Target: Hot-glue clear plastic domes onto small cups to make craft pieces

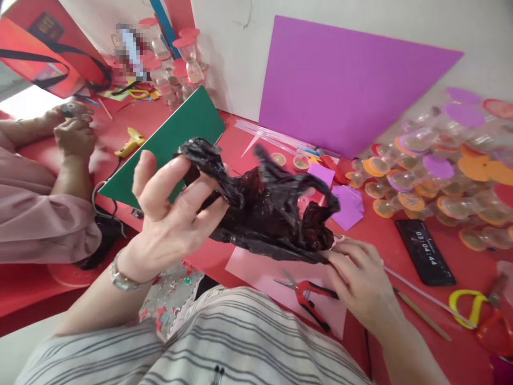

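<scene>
A black plastic bag (256, 214), crumpled and with its handle loops standing up, is held above the table in front of me. My left hand (176, 214) grips its left side, fingers partly behind the plastic. At the bag's lower right corner, my right hand (358, 275) pinches the edge. What lies inside the bag is hidden. Below it, red-handled pruning shears (306, 299) rest with blades apart on a pink sheet (260, 272). Purple paper squares (348, 206) lie just behind the bag.
Many hourglass-shaped bottles (425, 166) are stacked at right, near a phone (425, 251) showing a timer and yellow-handled scissors (467, 307). A green board (172, 139) stands at left, beside a yellow glue gun (130, 141) and a co-worker's hands (74, 125). A purple board (344, 80) leans behind.
</scene>
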The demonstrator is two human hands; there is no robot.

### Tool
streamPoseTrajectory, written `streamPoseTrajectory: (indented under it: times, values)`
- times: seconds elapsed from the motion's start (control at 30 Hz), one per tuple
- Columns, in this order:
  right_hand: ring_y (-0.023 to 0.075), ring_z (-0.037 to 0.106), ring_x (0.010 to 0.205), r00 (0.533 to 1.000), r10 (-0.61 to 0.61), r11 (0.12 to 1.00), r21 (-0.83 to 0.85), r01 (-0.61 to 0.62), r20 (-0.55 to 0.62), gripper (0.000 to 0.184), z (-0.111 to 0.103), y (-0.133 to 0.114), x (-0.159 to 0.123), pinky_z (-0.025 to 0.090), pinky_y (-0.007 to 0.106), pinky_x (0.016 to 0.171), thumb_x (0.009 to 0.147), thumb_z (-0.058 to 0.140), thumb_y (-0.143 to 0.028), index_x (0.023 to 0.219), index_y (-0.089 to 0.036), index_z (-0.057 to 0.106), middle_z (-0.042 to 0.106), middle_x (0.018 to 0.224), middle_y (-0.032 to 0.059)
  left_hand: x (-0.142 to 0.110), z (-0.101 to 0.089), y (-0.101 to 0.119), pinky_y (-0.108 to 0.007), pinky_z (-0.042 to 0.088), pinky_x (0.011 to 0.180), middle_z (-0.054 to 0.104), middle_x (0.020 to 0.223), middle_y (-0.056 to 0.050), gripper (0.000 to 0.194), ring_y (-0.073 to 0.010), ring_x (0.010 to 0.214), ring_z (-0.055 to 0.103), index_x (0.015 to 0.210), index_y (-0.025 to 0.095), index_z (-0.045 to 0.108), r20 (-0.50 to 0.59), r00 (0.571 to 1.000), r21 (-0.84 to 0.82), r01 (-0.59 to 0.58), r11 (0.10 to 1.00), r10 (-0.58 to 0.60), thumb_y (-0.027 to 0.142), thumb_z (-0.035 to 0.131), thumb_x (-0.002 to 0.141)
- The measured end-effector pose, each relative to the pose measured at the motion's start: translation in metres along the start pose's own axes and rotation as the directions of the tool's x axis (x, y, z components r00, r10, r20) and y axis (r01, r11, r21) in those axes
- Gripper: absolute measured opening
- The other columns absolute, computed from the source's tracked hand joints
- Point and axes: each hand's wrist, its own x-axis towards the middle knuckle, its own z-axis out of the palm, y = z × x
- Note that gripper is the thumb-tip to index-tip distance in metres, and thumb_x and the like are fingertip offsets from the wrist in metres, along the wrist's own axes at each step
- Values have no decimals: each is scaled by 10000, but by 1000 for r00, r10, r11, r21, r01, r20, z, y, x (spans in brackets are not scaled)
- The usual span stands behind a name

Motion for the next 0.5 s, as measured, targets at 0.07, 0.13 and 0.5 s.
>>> streamPoseTrajectory:
  times: [0.07, 0.13, 0.5]
  values:
    - [234, 616, 940, 999, 32, 998, 59, -32, -4, 212, -11, -6, -4, 548, 425, 842, 929, 569, -182, 1105, -220, 681, 633, 939, 68, 2, 2, 9, -586, 351, 1211, 655, 1252, 2, 330, -255, 1394, 467, 1140, 289, 646, -25, 995, -1, -96, 995, 96, 63, 638, 901]
    - [229, 647, 993, 994, 91, 984, 159, -81, -58, 305, -25, -15, -1, 554, 428, 903, 930, 578, -183, 1221, -247, 645, 650, 1025, 72, 6, 6, 17, -533, 447, 1161, 664, 1255, -3, 359, -255, 1351, 515, 1179, 298, 648, 12, 983, -15, -185, 983, 185, 67, 624, 906]
    - [180, 711, 1017, 889, -150, 824, 552, -130, 433, 365, 49, -30, 92, 568, 324, 910, 937, 405, -83, 1102, -211, 704, 762, 1087, 51, -1, 22, 39, -442, 455, 1154, 643, 1326, -38, 498, -233, 1339, 512, 1411, 307, 506, 7, 972, -91, -235, 968, 236, 147, 577, 945]
